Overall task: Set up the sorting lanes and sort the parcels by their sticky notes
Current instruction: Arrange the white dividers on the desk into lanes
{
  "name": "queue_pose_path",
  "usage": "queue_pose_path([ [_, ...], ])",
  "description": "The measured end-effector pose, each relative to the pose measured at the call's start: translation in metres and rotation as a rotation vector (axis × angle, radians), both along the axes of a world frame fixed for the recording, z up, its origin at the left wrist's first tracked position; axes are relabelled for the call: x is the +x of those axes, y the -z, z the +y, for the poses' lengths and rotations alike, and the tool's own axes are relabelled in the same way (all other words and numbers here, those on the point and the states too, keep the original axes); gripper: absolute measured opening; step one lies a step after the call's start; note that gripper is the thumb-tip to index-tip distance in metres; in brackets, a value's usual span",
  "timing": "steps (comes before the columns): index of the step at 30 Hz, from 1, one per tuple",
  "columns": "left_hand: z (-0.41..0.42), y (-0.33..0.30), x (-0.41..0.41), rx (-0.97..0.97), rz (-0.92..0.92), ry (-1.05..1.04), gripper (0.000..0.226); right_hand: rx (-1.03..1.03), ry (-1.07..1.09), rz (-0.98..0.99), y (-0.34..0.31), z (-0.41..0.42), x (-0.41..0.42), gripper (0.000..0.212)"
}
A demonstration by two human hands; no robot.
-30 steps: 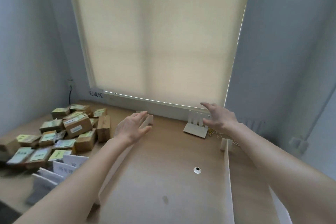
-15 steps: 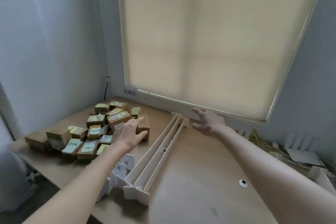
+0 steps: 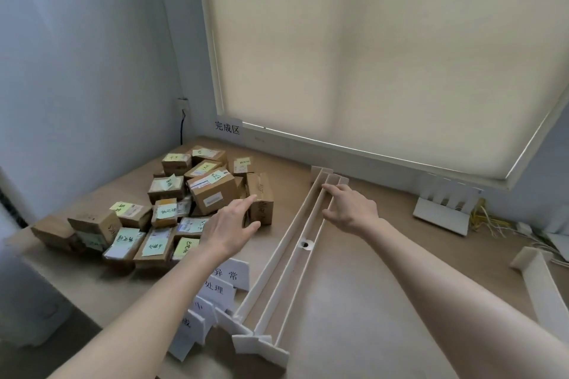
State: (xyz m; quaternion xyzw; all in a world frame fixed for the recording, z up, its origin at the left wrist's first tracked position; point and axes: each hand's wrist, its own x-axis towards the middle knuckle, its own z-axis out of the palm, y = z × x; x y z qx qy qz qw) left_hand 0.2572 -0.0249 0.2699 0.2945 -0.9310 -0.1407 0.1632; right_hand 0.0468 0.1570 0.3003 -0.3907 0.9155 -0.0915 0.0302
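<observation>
Lane setup in progress. White dividers (image 3: 295, 243) lie bunched in a long stack on the desk (image 3: 369, 301), running from near edge to window sill. Right hand (image 3: 351, 209) hovers over their far end, fingers straight, gripping nothing; contact unclear. Left hand (image 3: 229, 224) open, above the desk left of the dividers, holding nothing. Parcels (image 3: 172, 203) piled further left; label cards (image 3: 221, 286) beside the near end. Judgement: take one strip at a time, support both ends, space evenly.
</observation>
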Motion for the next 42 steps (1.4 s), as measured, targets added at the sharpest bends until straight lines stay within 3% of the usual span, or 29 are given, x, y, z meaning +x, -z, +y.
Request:
queue_pose_path([
  [15, -0.060, 0.213, -0.123, 0.281, -0.211, 0.234, 0.067, 0.089, 0.188, -0.236, 0.216, -0.057, -0.064, 0.061],
  [23, -0.061, 0.296, -0.155, 0.429, -0.178, 0.302, 0.065, 0.021, 0.252, -0.333, 0.302, -0.081, -0.059, 0.058],
  [31, -0.066, 0.333, -0.172, 0.495, -0.154, 0.344, 0.063, 0.005, 0.254, -0.354, 0.345, -0.102, -0.066, 0.056],
  [42, -0.061, 0.340, -0.192, 0.523, -0.061, 0.287, 0.056, -0.015, 0.290, -0.404, 0.358, -0.104, -0.074, 0.062],
])
